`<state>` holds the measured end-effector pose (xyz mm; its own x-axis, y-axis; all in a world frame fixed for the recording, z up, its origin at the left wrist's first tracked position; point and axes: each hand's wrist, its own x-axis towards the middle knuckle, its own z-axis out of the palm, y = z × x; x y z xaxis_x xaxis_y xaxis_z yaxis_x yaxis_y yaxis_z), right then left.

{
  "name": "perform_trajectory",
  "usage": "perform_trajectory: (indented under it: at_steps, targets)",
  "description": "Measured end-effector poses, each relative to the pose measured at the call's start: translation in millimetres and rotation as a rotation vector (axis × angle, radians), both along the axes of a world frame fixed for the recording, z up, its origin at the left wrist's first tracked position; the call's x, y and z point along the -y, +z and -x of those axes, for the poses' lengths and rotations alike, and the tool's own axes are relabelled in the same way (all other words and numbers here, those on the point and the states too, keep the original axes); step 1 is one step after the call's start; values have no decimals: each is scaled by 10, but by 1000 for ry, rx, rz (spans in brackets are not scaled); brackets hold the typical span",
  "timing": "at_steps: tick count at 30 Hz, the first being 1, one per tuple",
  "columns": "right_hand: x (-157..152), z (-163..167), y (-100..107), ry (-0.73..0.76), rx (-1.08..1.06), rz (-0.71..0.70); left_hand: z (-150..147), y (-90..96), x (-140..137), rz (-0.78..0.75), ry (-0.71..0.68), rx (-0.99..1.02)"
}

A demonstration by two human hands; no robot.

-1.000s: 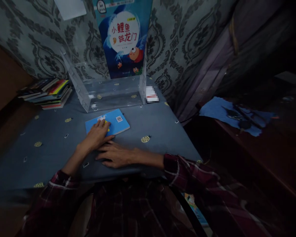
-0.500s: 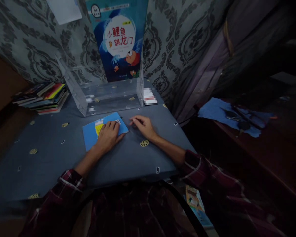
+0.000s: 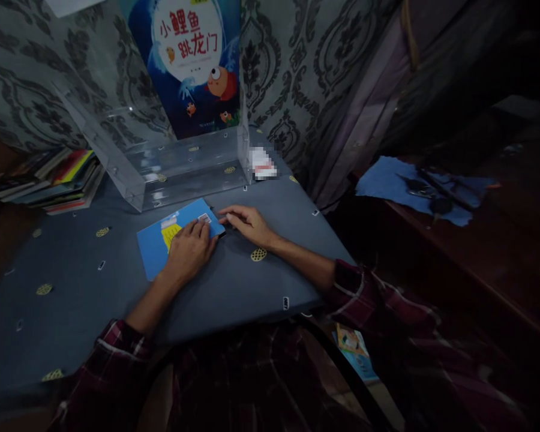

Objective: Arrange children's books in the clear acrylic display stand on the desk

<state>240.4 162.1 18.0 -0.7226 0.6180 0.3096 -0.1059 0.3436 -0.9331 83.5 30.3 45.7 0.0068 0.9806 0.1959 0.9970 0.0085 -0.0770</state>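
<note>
A blue book with a yellow patch and a white barcode label lies on the patterned tablecloth. My left hand rests on it, palm down with fingers laid over the cover, hiding part of the yellow patch. At the book's right edge is my right hand, its index finger stretched toward the corner and its other fingers bent. The fingertips are at or very close to the edge; whether they touch it I cannot tell. Behind the book stands a clear acrylic stand.
A large picture book with a fish cover stands upright at the back. Several stacked books lie on the left. A blurred white item sits right of the stand. On a side surface lies a blue cloth with dark objects; another book is below the table.
My right hand has come closer to the book's right edge. The fingers of my left hand have drawn back a little, baring the barcode. The whole view has shifted.
</note>
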Motion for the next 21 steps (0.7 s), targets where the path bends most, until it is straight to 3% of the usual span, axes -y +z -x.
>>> perform_trajectory:
  at_steps: [21]
  targets:
    - [11, -4, 19, -5, -20, -32, -21, -3, 4, -41, 7, 15]
